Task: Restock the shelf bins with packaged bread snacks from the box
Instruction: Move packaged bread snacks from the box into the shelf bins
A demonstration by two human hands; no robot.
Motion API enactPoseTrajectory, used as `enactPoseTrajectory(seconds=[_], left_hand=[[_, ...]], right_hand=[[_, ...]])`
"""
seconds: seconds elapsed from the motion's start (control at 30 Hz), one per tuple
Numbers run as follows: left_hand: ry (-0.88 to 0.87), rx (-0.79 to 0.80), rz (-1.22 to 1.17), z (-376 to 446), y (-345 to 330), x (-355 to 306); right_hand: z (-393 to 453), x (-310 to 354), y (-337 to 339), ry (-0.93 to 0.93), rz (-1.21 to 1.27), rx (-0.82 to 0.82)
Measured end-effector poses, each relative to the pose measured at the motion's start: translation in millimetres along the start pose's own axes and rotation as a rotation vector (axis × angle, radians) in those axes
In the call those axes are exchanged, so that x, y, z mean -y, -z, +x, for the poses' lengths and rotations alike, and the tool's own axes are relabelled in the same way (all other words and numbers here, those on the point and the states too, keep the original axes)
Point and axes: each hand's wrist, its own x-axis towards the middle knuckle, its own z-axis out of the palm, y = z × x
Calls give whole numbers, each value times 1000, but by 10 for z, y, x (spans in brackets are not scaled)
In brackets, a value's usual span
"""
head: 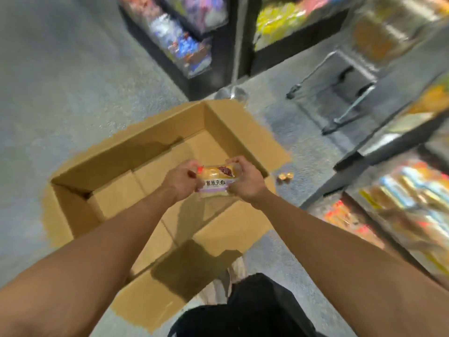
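now both hands, left hand (181,181) and right hand (245,182), pinch the snack (217,179) by its ends above the box (121,152), its long axis running hand to hand, bins (401,203) off right

Single head-worn wide-angle view, looking steeply down and forward from standing height, both forearms reaching out from the bottom corners, open cardboard box (136,181) on the floor (60,81) filling the centre, blurred shelf bins (401,203) curving along the right and top edges
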Motion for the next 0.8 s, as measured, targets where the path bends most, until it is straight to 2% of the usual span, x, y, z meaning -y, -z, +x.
enactPoseTrajectory(seconds=[0.2, 0.47, 0.63, 0.8], left_hand=[[-268, 107, 92, -41, -1047, -950], [-518, 290, 237, -462, -2964, -2386], [-645, 333, 274, -744, -4090, -3048], [-759, 325, 240, -968, -4735, -3547]], right_hand=[[-815, -179, 1334, -19, -36, -291], [-1806, -1051, 3074, -77, -166, -655], [-2254, -1583, 4039, -138, -285, -825], [-2356, -1812, 4688, -150, -364, -1029]])
